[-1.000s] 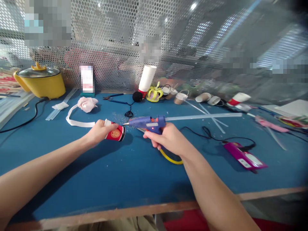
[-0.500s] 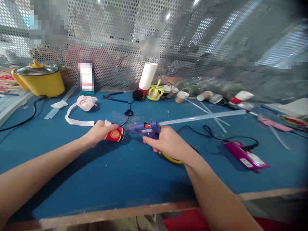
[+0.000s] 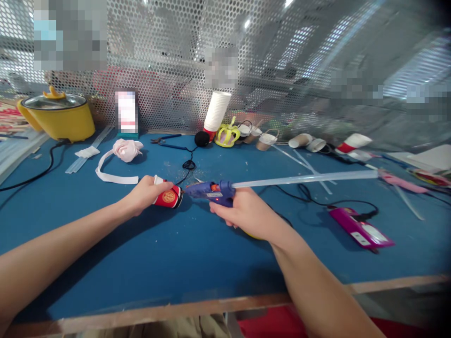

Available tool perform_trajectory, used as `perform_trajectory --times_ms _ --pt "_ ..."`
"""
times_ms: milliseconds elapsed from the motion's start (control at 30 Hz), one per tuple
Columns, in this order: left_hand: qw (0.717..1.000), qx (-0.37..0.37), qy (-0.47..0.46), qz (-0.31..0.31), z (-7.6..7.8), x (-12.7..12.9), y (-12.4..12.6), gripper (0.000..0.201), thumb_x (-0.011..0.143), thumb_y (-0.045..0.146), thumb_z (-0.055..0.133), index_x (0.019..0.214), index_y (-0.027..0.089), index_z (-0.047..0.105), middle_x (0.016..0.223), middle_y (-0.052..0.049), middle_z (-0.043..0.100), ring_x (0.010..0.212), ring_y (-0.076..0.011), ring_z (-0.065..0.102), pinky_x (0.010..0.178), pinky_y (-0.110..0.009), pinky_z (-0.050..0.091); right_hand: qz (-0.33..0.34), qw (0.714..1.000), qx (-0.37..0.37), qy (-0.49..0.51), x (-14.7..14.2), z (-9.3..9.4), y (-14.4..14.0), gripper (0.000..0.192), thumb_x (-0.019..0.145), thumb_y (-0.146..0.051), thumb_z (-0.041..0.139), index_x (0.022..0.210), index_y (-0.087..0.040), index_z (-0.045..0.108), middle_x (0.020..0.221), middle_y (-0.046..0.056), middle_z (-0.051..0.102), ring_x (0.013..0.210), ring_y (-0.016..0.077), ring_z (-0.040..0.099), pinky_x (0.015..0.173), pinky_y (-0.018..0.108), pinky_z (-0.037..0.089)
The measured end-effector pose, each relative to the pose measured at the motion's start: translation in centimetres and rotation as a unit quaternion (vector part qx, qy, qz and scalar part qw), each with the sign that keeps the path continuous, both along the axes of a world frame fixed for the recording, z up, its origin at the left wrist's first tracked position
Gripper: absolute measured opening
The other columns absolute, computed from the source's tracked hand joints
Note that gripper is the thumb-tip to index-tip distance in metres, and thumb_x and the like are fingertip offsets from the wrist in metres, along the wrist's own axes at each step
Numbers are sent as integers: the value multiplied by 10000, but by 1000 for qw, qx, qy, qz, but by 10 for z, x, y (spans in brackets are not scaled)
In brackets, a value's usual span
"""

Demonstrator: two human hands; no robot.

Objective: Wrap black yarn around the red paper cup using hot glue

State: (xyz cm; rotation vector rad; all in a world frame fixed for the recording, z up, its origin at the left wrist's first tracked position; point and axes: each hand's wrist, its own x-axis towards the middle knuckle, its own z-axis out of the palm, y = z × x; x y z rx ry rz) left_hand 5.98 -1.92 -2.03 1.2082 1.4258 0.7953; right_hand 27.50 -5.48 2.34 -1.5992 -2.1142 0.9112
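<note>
Lying on its side, a red paper cup [image 3: 167, 197] with a gold emblem and a dark band at its base is gripped by my left hand [image 3: 146, 193]. My right hand [image 3: 243, 206] is wrapped around the handle of a blue hot glue gun [image 3: 210, 191], whose small red light is lit. The gun's nozzle points left, at or very near the cup's base; whether they touch I cannot tell. A long clear glue stick [image 3: 303, 179] juts from the back of the gun to the right. Beyond my left hand, a white strip [image 3: 116, 178] curves beside a pale pink fabric bundle [image 3: 127, 150].
Along the back stand a yellow electric pot [image 3: 66, 119], a phone [image 3: 127, 112], stacked paper cups [image 3: 217, 112] and a yellow crown-like piece [image 3: 227, 135]. Pliers [image 3: 169, 142] lie near a black cord ball [image 3: 202, 139]. At right is a purple power strip [image 3: 359, 227] with cords.
The glue gun has tilted slightly, its nozzle a little lower and the glue stick's far end lower too. My left hand and the cup have hardly moved.
</note>
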Motion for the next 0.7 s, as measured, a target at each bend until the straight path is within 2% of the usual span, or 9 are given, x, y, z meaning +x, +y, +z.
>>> perform_trajectory --times_ms 200,400,700 --pt "1000 9 15 -1 -3 -1 1 305 582 435 608 541 145 525 480 6 540 441 -114 439 449 -233 242 -2 1000 10 -6 0 -1 -1 186 757 -309 497 690 -151 569 454 -25 509 371 102 506 352 185 399" --pt "1000 8 0 2 -7 -1 3 294 579 428 615 563 143 543 484 -3 558 458 -136 487 465 -242 292 -3 1000 10 -12 0 -1 -1 170 756 -302 494 700 -158 566 467 -25 513 381 102 510 357 182 399" --pt "1000 7 -1 -2 -6 -2 3 289 582 423 609 572 139 556 480 -6 555 466 -142 493 466 -244 289 -1 1000 -4 6 0 0 -1 169 757 -296 505 714 -147 572 462 -28 503 376 93 496 356 172 408"
